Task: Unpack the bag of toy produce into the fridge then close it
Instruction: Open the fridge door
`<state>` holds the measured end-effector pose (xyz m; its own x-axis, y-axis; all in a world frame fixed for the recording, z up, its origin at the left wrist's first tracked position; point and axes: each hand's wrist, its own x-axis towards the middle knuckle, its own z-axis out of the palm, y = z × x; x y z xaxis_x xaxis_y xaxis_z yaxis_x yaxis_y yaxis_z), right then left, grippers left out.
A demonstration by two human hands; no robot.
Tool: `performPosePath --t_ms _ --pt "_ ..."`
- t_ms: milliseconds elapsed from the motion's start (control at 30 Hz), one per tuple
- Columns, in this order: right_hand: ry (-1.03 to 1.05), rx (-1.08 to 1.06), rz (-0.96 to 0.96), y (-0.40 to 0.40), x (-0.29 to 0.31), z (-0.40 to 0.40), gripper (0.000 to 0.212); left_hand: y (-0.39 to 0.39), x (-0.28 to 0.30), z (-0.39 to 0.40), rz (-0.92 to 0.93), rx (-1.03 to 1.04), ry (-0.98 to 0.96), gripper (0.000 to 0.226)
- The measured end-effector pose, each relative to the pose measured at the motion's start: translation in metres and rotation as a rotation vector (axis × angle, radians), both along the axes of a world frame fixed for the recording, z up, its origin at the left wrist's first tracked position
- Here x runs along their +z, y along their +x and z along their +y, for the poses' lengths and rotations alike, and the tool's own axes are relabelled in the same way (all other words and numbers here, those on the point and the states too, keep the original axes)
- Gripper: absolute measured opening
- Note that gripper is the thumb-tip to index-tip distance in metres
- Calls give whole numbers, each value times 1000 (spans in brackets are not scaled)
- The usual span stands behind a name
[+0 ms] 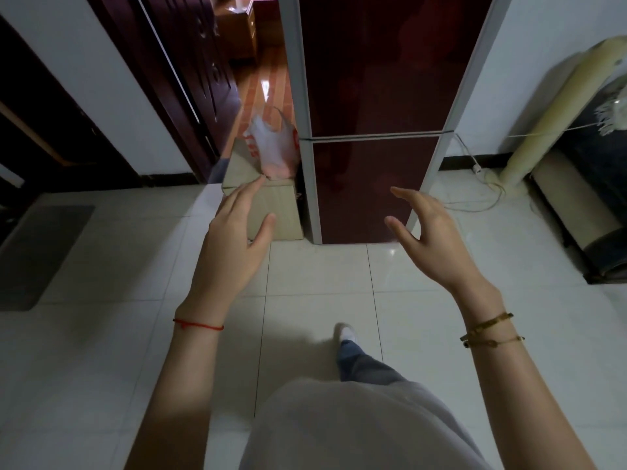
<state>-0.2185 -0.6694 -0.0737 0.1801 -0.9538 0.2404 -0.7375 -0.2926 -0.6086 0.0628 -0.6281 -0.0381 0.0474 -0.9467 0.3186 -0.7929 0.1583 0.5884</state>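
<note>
Bag (pixel 273 149) first: one thin, crinkled plastic carrier, white with red print, slumps on top of one plain cardboard box (pixel 271 205) that stands on the floor just beside the fridge's left side. What the bag holds cannot be made out through the blurred plastic. Starting from the left edge, one dark grey mat (pixel 44 252) lies flat on the glossy pale tiled floor (pixel 319 283), and behind it stands one dark wooden door (pixel 190 62). One left hand (pixel 237 239), a thin red string (pixel 198 324) round its wrist, reaches forward with fingers straight and spread, holding nothing; its fingertips (pixel 261 178) appear at the near foot of the bag, over the box top, though whether they touch cannot be told. One fridge (pixel 373 113) rises next, tall and narrow, two glossy dark red doors with pale grey edging, both doors shut. One right hand (pixel 427 235) is raised before the lower door, fingers loosely spread and lightly bent, empty, well apart from the bag. Two slim gold-coloured bracelets (pixel 488 329) circle that wrist. At far right, one pale cord (pixel 475 198) trails over the tiles toward one rolled-up cream mat (pixel 549 106) leaning on the wall.
</note>
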Motion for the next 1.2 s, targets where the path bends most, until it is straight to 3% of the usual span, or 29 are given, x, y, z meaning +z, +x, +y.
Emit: performPosePath --t_ms 300,533,900,1200 --pt "-113 94 -23 13 24 -164 44 5 18 -138 57 75 4 50" --pt "-154 119 -57 43 30 -248 43 24 17 -213 69 98 -17 49" --pt "-135 69 -67 103 18 -330 44 84 7 -311 51 14 22 54" --pt "-120 -47 -62 146 13 -347 45 128 -1 -362 22 -76 33 56"
